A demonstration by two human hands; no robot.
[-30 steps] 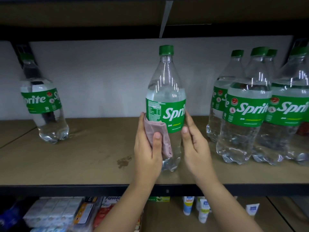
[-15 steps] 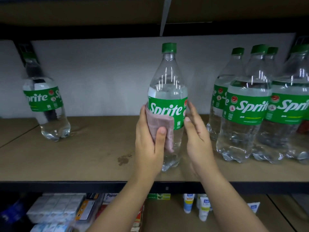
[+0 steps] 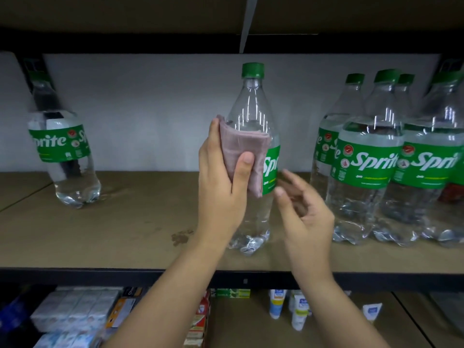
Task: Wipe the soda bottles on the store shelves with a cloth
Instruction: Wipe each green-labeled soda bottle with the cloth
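A clear Sprite bottle (image 3: 252, 106) with a green cap stands upright in the middle of the brown shelf (image 3: 130, 227). My left hand (image 3: 221, 187) holds a folded pink cloth (image 3: 241, 151) against the bottle's shoulder and label, thumb pressing on the cloth. My right hand (image 3: 306, 214) is just right of the bottle, off it, fingers loosely spread and blurred. Another Sprite bottle (image 3: 62, 151) stands alone at the far left. Several more Sprite bottles (image 3: 371, 167) are grouped at the right.
The shelf above (image 3: 226, 18) hangs low over the bottle caps. A dark stain (image 3: 182, 236) marks the shelf board left of the middle bottle. Below the black front rail (image 3: 100, 276), small boxes (image 3: 75, 312) and tubes (image 3: 298, 312) fill the lower shelf.
My left hand slid the cloth up from the bottle's lower body to its shoulder and label. My right hand let go of the bottle and drew away to the right. The bottle turned.
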